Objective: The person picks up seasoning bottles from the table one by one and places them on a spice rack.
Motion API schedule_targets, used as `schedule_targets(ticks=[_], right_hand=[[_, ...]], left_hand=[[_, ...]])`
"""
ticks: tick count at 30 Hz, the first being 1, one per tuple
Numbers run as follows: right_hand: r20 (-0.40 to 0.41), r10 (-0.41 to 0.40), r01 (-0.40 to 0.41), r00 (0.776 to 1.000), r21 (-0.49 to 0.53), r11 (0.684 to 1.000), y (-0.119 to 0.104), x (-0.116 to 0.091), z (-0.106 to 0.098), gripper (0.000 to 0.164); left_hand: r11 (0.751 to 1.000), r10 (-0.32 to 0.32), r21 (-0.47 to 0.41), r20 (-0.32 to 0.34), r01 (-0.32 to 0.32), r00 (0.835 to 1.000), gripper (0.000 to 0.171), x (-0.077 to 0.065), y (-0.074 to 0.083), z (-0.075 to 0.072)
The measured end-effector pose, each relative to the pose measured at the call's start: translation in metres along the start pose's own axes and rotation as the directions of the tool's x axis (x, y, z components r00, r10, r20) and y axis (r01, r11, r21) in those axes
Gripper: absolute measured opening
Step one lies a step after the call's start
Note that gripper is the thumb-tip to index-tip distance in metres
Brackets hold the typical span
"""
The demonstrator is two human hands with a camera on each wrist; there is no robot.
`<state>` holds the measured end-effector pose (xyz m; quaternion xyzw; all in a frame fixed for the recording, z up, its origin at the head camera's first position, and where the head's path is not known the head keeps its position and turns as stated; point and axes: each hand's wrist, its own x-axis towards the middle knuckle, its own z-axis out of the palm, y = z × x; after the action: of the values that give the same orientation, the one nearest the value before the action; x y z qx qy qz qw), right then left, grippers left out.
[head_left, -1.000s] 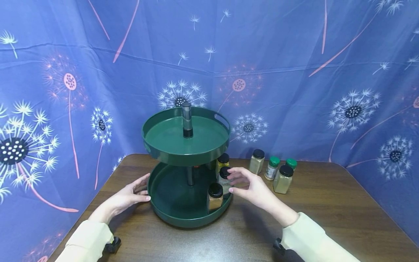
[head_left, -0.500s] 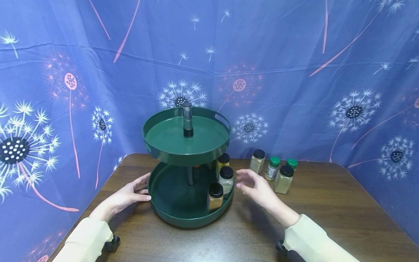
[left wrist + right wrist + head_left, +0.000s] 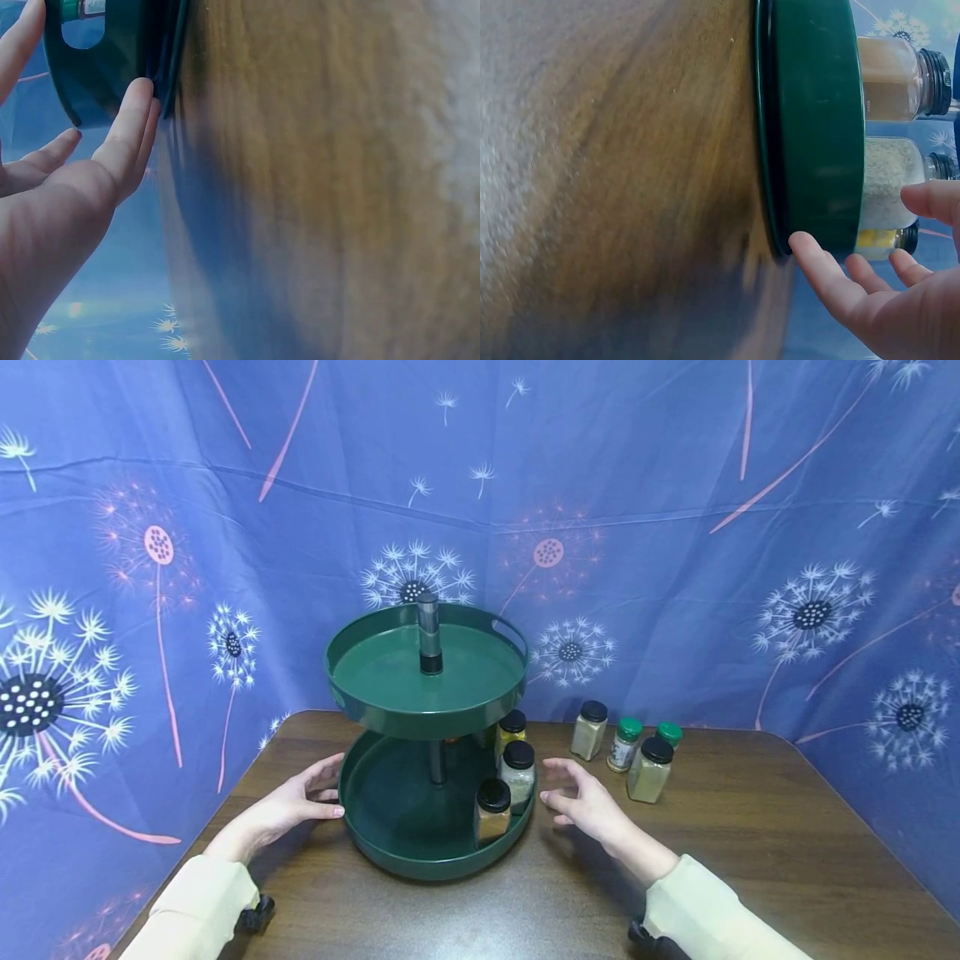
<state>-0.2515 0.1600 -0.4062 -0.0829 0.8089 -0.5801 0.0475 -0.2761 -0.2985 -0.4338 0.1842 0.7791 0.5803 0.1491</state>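
Bare left hand (image 3: 300, 802): fingers (image 3: 326, 767) extended, slightly bent, thumb (image 3: 322, 812) pointing inward. Bare right hand (image 3: 588, 806): fingers parted, loosely bent, thumb set apart from them. Loose pale-cream fabric sleeves (image 3: 198, 902) on both forearms (image 3: 238, 842), slanting forward and inward; hands well apart.

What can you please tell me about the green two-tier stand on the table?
The stand has two round, smooth, green trays, perhaps metal, on a central post with a silvery top and black collar. The upper tray has handle cutouts. The stand is upright on the table; jars stand in the lower tray, whose edge the left hand seems to touch. The right hand looks apart.
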Motion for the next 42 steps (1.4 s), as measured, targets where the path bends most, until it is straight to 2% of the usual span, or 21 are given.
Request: schedule_targets(ticks=[9,17,23,31,42], right_hand=[[0.07,0.062,-0.072,0.996,0.147,0.987,0.009,0.0,0.005,0.056],[0.133,0.115,-0.15,0.984,0.295,0.944,0.012,-0.002,0.013,0.061],[0.151,0.117,-0.161,0.982,0.33,0.93,0.016,-0.004,0.018,0.062],[0.135,0.121,-0.165,0.983,0.384,0.908,0.02,0.001,0.022,0.063],[0.163,0.106,-0.163,0.981,0.385,0.908,0.021,0.007,0.017,0.063]], left_hand=[[1.0,0.012,-0.028,0.017,-0.012,1.0,0.092,0.0,-0.001,-0.001],[1.0,-0.008,-0.019,0.003,0.008,1.0,0.091,0.002,-0.005,-0.004],[1.0,-0.028,-0.006,-0.018,0.028,0.999,0.088,0.003,-0.005,-0.004],[0.999,-0.011,-0.032,-0.003,0.011,1.0,0.088,0.004,-0.005,-0.003],[0.998,0.003,-0.065,0.01,-0.002,1.0,0.089,0.003,-0.006,-0.004]])
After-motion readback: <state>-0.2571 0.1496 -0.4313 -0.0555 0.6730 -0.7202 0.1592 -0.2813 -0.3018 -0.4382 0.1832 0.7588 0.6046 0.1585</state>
